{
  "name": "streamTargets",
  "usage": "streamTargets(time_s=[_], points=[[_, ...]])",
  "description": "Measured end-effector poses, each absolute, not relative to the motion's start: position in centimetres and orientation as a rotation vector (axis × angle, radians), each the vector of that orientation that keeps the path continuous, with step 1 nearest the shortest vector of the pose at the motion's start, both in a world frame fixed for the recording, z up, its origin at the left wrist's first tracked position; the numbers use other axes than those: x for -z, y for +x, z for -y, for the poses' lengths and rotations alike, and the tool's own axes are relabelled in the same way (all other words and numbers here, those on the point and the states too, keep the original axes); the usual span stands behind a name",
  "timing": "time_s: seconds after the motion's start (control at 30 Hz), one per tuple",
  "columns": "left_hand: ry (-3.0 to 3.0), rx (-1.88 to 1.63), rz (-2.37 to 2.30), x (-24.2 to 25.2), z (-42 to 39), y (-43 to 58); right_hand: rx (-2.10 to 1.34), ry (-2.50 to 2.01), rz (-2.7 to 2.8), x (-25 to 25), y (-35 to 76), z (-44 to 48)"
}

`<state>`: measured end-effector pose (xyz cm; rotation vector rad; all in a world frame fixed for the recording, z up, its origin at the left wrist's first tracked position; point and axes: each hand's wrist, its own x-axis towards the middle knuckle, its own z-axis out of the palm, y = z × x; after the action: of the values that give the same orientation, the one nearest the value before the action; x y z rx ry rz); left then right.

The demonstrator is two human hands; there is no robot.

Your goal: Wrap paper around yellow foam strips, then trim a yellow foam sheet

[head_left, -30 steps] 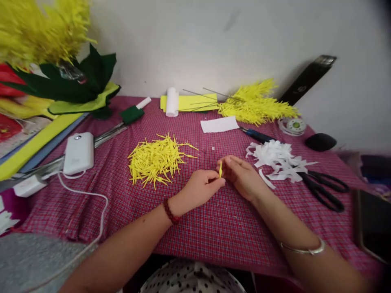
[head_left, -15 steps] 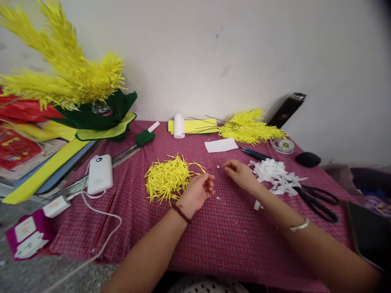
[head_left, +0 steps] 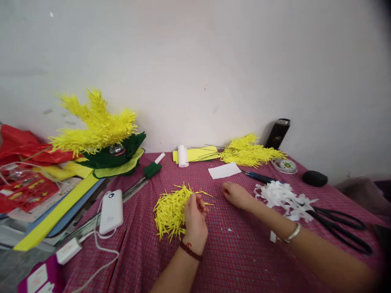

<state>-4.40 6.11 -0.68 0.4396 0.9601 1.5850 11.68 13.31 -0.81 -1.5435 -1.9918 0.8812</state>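
Note:
A loose pile of thin yellow strips (head_left: 171, 213) lies on the tablecloth. My left hand (head_left: 196, 217) is at its right edge, fingers curled inward. One yellow strip (head_left: 209, 204) pokes out past those fingertips and appears to be pinched there. To the right, across a small gap, my right hand (head_left: 237, 196) is low over the cloth with its fingers closed. Whatever it may hold is hidden. Beyond it lies a flat white piece of paper (head_left: 224, 170). A heap of white strips (head_left: 284, 197) sits beside my right forearm.
Black-handled scissors (head_left: 342, 221), a tape roll (head_left: 285, 165) and a dark bottle (head_left: 277, 133) stand or lie at right. Yellow plumes (head_left: 250, 151) and a white roll (head_left: 183, 156) are along the wall. At left are a white power bank (head_left: 111, 211) with its cable and a yellow plume arrangement (head_left: 97, 126).
The view has tilted up, so everything sits lower in it. My left hand has turned more upright against the pile, and a yellow strip now shows at its fingertips. My right hand has closed more.

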Motion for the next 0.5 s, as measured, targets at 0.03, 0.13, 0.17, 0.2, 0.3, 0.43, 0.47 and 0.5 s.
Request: streamTargets(time_s=[0.03,0.13,0.17,0.2,0.3,0.43,0.47,0.5], points=[[0.473,-1.609,-0.974,0.6,-6.1,-4.4,-0.979,-1.499,1.899,0.6,11.7,-12.9],[0.598,-1.611,-1.019,0.6,-6.0,-4.4,-1.288,-1.329,1.597,0.2,12.1,-10.7],[0.656,-1.59,-1.034,0.6,-5.9,-4.2,-1.379,-1.272,1.499,0.1,12.2,-9.8],[0.725,-1.562,-1.047,0.7,-5.7,-4.0,-1.46,-1.22,1.406,0.0,12.4,-8.9],[0.953,-1.469,-1.058,0.5,-4.6,-3.3,-1.647,-1.111,1.149,0.0,12.7,-6.8],[1.448,-1.313,-1.076,0.0,-3.1,-2.8,-1.787,-1.038,0.899,0.4,12.4,-5.7],[1.614,-1.273,-1.095,0.0,-2.9,-2.7,-1.804,-1.027,0.857,0.5,12.2,-5.6],[1.769,-1.24,-1.12,0.0,-2.7,-2.7,-1.814,-1.016,0.823,0.6,11.9,-5.5]])
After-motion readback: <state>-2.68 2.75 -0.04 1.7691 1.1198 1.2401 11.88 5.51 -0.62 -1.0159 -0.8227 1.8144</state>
